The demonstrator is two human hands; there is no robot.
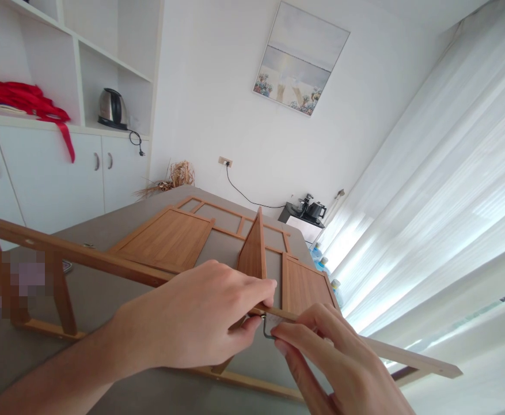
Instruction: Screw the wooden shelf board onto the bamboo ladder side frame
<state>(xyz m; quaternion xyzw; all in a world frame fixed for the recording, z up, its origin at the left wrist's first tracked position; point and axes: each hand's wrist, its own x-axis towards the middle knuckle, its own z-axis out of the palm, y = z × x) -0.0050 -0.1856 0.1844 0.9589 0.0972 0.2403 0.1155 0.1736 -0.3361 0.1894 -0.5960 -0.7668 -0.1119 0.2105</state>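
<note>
A long wooden frame (118,262) with rails and crosspieces runs across the view in front of me. My left hand (204,311) is closed around its upper rail near the middle, thumb below and fingers on top. Just beside the thumb, a bent metal hex key (266,329) meets a bolt on the rail's near side. My right hand (334,357) pinches the free end of that hex key between thumb and index finger. Behind the rail an upright wooden panel (257,245) joins it or stands close to it; my fingers hide the contact.
On the grey table (148,216) lie a slatted wooden panel (166,236), another panel (308,282) and an open wooden frame (226,216). White cabinets (49,167) with a kettle (113,108) stand left. Curtains (442,173) hang right, with water bottles (321,262) below.
</note>
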